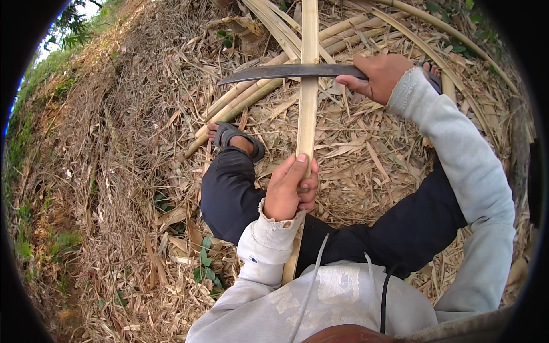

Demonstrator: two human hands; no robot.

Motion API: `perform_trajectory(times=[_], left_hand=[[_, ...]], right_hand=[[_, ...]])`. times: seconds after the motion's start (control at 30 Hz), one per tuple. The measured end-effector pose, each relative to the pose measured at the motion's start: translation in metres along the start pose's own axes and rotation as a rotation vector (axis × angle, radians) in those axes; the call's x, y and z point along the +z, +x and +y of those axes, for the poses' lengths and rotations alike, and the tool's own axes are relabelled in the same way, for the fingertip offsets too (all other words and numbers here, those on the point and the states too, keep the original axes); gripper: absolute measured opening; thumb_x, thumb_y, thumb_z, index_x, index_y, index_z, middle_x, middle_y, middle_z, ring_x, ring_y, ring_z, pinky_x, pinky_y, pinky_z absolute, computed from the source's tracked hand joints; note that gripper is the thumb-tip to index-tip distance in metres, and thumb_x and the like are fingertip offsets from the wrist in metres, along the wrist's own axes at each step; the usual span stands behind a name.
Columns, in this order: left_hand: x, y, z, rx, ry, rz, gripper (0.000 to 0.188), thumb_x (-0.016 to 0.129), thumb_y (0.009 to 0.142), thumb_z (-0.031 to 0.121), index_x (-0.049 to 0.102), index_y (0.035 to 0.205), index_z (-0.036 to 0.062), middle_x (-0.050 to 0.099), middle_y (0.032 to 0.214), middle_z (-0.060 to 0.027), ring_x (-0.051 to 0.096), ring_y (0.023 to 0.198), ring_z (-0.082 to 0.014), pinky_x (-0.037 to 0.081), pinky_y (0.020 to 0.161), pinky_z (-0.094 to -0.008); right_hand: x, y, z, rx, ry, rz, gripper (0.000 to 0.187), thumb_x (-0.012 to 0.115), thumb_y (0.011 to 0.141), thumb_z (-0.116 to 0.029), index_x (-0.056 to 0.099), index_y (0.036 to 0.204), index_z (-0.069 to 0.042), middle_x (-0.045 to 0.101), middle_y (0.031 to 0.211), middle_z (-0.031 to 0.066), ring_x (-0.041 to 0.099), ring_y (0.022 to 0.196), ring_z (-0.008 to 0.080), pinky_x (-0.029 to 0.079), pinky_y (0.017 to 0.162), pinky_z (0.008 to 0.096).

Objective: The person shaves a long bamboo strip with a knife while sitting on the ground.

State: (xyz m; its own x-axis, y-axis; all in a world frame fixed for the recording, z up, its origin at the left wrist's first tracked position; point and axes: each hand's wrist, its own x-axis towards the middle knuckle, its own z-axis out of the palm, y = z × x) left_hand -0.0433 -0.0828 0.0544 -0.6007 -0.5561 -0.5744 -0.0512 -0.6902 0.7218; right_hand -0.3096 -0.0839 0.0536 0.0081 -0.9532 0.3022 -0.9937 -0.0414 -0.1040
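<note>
A long pale bamboo strip (307,114) runs from my lap straight away from me, past the top of the view. My left hand (290,186) is closed around its nearer part, thumb lying on top. My right hand (378,77) grips a dark machete (274,72) with a slightly curved blade; the fingers hide the handle. The blade lies crosswise over the strip, its tip pointing left. Where they cross, the blade appears to touch the strip.
Behind the blade lie several bamboo poles (243,103) and split strips (274,23). A cut stump (243,34) stands at the far side. Dry leaves and shavings (354,137) cover the ground. My sandalled left foot (237,140) rests beside the poles; green plants (206,263) grow at left.
</note>
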Motion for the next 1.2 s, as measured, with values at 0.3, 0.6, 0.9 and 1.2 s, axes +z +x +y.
perform_trajectory(times=[0.3,0.6,0.9,1.2], left_hand=[[0.0,-0.003,-0.001,-0.003,0.023,0.013,0.026,0.042,0.103,0.032,0.05,0.093,0.0089,0.033,0.062,0.0045,0.024,0.044,-0.0043,0.02,0.04,-0.0226],[0.002,0.0,-0.003,0.015,0.049,-0.027,0.029,0.041,0.104,0.035,0.05,0.094,0.0095,0.033,0.063,0.0044,0.023,0.044,-0.0038,0.022,0.04,-0.022],[0.001,0.005,-0.009,0.038,0.078,-0.018,0.026,0.042,0.104,0.032,0.049,0.093,0.0096,0.03,0.06,0.0048,0.022,0.042,-0.0045,0.019,0.038,-0.0229],[-0.006,-0.004,-0.011,0.063,0.053,-0.086,0.026,0.041,0.104,0.031,0.046,0.092,0.0086,0.029,0.06,0.0042,0.021,0.042,-0.0049,0.018,0.036,-0.0229]], right_hand=[[-0.014,0.015,0.03,0.12,-0.068,-0.101,0.079,0.029,0.089,-0.075,0.066,0.084,-0.005,0.066,0.067,0.016,0.068,0.063,0.0334,0.056,0.06,0.0428],[-0.007,0.018,0.044,0.106,0.029,-0.071,0.062,0.04,0.094,-0.063,0.06,0.079,-0.006,0.06,0.058,0.0147,0.065,0.058,0.0328,0.054,0.055,0.0419],[0.001,0.022,0.072,0.164,-0.143,0.059,0.066,0.034,0.093,-0.067,0.061,0.086,-0.007,0.06,0.06,0.0165,0.064,0.059,0.0337,0.053,0.056,0.0441],[-0.003,0.035,0.076,0.26,-0.032,0.041,0.078,0.023,0.092,-0.072,0.063,0.09,-0.005,0.065,0.069,0.0175,0.067,0.068,0.0349,0.055,0.066,0.0449]])
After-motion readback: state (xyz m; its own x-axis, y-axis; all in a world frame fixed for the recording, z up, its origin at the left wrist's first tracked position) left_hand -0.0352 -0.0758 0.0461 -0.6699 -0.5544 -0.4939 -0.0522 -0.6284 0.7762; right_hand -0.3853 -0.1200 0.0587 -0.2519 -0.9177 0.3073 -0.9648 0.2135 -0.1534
